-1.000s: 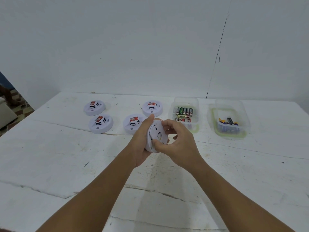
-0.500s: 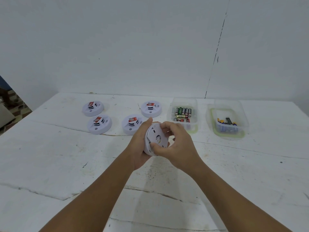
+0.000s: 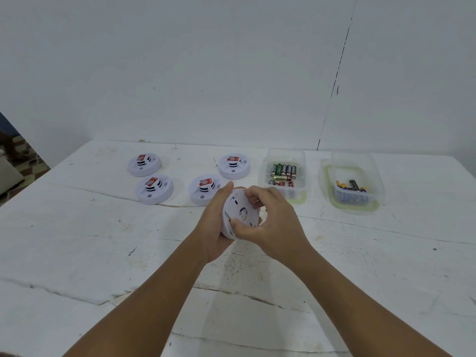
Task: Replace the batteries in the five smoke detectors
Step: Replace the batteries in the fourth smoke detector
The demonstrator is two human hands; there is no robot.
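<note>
Since half a second ago, little displacement is noted: the held smoke detector [image 3: 238,215] has stayed above the tabletop [image 3: 77,240] at frame centre, and the thumb of the right hand [image 3: 270,222] appears shifted slightly along the rim at 6 o'clock.

The detector is held on edge, its back plate turned toward the camera, presumably so that the battery cover can be reached. It is cradled from the 9 o'clock side by the left hand [image 3: 213,225], whose fingers are mostly hidden behind the body; the thumb is laid along the upper rim. This is judged a bracing hold. The right hand's fingers [image 3: 253,195] are curled over the back plate at 1 o'clock, with the thumb pinching at 6 o'clock. A twist or prying of the back plate is judged to be in hand; whether the plate has come loose cannot be told.

Four other detectors are lying face up on the tabletop at 10 to 12 o'clock of the hands: far left [image 3: 144,164], near left [image 3: 154,188], centre [image 3: 204,188], far right [image 3: 234,166]. They are set clear of the working area, probably as a queue.

Two clear tubs are placed at 1 to 2 o'clock, within right-hand reach. The nearer tub [image 3: 284,154] holds green and red-banded batteries [image 3: 283,170] in a row; the farther tub [image 3: 353,161] holds a loose few [image 3: 351,186]. Separation of fresh from spent cells is the likely reason; which is which cannot be determined.
</note>
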